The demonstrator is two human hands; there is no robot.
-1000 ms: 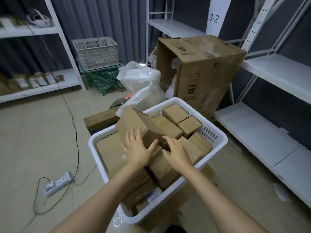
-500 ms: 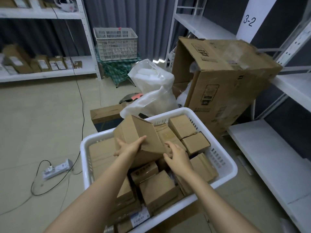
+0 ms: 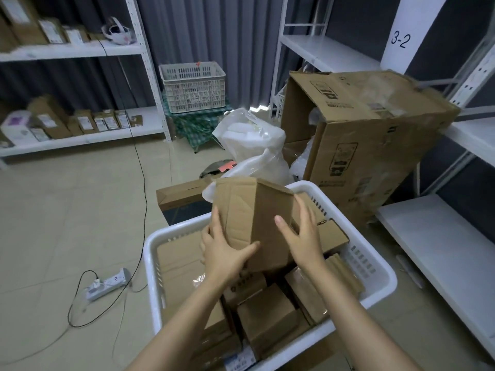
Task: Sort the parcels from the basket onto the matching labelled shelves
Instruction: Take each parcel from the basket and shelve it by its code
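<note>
1. Parcel (image 3: pixel 257 223): tilted, now lifted above the basket (image 3: pixel 151 266), higher than half a second ago
2. Left hand (image 3: pixel 225 253), right hand (image 3: pixel 302 239): fingers wrapped round the parcel's sides
3. Status: picked, shelf match pending

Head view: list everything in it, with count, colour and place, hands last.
lifted parcel: one, brown, above the basket
basket: one, white, foreground
loose parcels: many, brown, inside basket
large carton: one, brown, on its side, right
plastic bags: some, white, behind basket
crate: one, white, at the back
power strip: one, white, floor left
shelved parcels: several, brown, left shelving
3-2 sign: one, white, upper right
left hand: grips parcel's left side
right hand: grips parcel's right side
</note>
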